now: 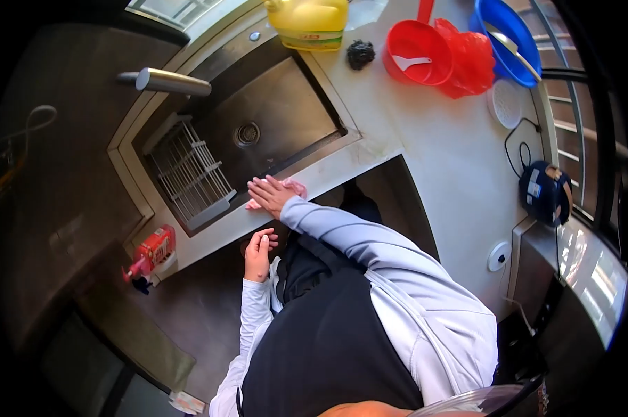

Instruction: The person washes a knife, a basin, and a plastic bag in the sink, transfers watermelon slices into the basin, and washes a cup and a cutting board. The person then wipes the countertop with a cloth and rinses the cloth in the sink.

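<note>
My right hand (272, 196) lies flat on a pink cloth (294, 186), pressing it against the front rim of the sink. Its fingers are stretched out, and the cloth shows on both sides of the hand. My left hand (258, 256) hangs in front of the counter edge, below the right one, with loosely bent fingers and nothing seen in it. Just beyond the hands is the steel sink (286, 97) with a drain (246, 134). A white wire rack (192, 167) stands at the sink's left end.
A red bottle (154, 250) stands at the counter's left corner. A yellow jug (307, 24) is behind the sink. Farther right are a dark scrubber (360, 54), a red ladle-like basin (404, 42), a red bag (467, 59), a blue basin (522, 55) and a dark appliance (543, 193).
</note>
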A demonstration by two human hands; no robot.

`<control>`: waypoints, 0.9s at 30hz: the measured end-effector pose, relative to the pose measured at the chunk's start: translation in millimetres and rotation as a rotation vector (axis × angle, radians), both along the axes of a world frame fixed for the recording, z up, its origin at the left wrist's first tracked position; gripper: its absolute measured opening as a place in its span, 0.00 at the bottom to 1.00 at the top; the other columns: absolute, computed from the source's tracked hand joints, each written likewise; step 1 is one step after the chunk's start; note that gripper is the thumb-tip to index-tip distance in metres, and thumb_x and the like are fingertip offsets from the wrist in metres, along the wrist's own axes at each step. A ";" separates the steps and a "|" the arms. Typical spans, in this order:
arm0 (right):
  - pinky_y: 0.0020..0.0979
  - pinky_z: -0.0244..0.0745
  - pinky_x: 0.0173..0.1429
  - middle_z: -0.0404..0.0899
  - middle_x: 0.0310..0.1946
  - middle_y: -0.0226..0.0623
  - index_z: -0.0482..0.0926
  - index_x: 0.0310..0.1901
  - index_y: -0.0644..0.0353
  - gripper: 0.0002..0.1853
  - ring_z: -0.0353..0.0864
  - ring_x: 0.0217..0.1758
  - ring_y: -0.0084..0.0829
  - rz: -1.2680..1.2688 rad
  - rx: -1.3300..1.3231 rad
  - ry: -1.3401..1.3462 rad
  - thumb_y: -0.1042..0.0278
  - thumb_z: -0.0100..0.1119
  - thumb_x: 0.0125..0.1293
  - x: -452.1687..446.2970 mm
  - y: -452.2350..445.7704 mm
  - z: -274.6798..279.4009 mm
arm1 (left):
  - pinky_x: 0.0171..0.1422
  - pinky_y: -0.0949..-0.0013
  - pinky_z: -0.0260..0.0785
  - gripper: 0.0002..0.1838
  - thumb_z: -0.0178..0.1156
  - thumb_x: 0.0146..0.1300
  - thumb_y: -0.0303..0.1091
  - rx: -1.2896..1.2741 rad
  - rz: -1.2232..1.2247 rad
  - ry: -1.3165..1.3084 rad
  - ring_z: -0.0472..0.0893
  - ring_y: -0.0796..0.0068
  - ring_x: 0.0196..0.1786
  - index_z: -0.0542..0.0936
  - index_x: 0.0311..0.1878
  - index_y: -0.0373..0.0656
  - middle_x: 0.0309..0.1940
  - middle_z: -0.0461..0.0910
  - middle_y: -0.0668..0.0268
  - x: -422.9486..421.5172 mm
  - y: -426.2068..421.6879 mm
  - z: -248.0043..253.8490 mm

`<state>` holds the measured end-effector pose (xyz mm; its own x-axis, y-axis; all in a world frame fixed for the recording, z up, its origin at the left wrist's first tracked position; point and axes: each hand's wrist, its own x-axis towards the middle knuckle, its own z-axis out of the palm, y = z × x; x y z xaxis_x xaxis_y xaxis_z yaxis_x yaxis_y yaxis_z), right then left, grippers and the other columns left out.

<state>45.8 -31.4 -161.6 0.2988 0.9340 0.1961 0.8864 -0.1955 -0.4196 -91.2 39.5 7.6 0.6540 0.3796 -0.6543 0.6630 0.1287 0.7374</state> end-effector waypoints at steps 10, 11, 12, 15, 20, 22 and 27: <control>0.48 0.74 0.55 0.82 0.46 0.49 0.82 0.41 0.53 0.24 0.81 0.51 0.51 -0.448 -0.260 0.617 0.46 0.38 0.75 234.6 -4.8 -32.1 | 0.47 0.75 0.71 0.16 0.46 0.77 0.37 0.080 0.223 0.001 0.81 0.79 0.41 0.78 0.56 0.39 0.42 0.83 0.65 -32.2 -45.5 -3.3; 0.48 0.74 0.55 0.82 0.44 0.51 0.81 0.42 0.53 0.23 0.80 0.51 0.53 -0.434 -0.035 0.645 0.48 0.38 0.75 241.4 -0.8 5.1 | 0.47 0.75 0.71 0.16 0.46 0.77 0.37 0.081 0.241 0.000 0.81 0.79 0.41 0.78 0.56 0.39 0.42 0.83 0.65 -35.2 -48.8 -3.8; 0.49 0.74 0.53 0.81 0.42 0.52 0.80 0.45 0.55 0.19 0.79 0.48 0.55 -0.562 0.021 0.440 0.53 0.40 0.75 235.1 -0.6 44.7 | 0.47 0.75 0.71 0.16 0.46 0.77 0.37 0.081 0.257 0.005 0.81 0.79 0.41 0.78 0.56 0.39 0.42 0.83 0.65 -39.9 -52.3 -3.1; 0.45 0.73 0.51 0.81 0.40 0.54 0.78 0.45 0.60 0.09 0.78 0.44 0.56 -0.396 0.361 0.443 0.69 0.49 0.71 207.7 8.2 73.9 | 0.47 0.75 0.71 0.15 0.46 0.76 0.35 0.066 0.312 -0.006 0.80 0.79 0.41 0.78 0.56 0.39 0.42 0.83 0.65 -46.0 -55.3 -2.4; 0.35 0.76 0.56 0.83 0.44 0.48 0.76 0.51 0.63 0.15 0.83 0.48 0.44 -0.329 -0.142 0.873 0.76 0.60 0.62 132.1 39.5 50.1 | 0.48 0.74 0.71 0.15 0.47 0.76 0.34 0.044 0.364 -0.034 0.80 0.79 0.41 0.78 0.56 0.38 0.42 0.83 0.65 -58.2 -45.1 -3.6; 0.36 0.77 0.58 0.83 0.47 0.45 0.74 0.55 0.63 0.18 0.84 0.50 0.40 -0.350 0.133 1.375 0.73 0.63 0.63 113.7 71.1 28.8 | 0.49 0.74 0.72 0.15 0.47 0.75 0.34 0.023 0.392 -0.059 0.80 0.78 0.41 0.78 0.56 0.38 0.43 0.83 0.64 -57.6 -32.9 3.2; 0.37 0.78 0.58 0.80 0.52 0.40 0.72 0.58 0.63 0.16 0.81 0.54 0.35 -0.264 0.369 2.296 0.74 0.56 0.70 101.8 113.6 121.0 | 0.58 0.71 0.70 0.29 0.51 0.75 0.41 0.188 0.379 -0.452 0.78 0.74 0.56 0.56 0.75 0.45 0.61 0.73 0.62 3.5 42.9 -23.9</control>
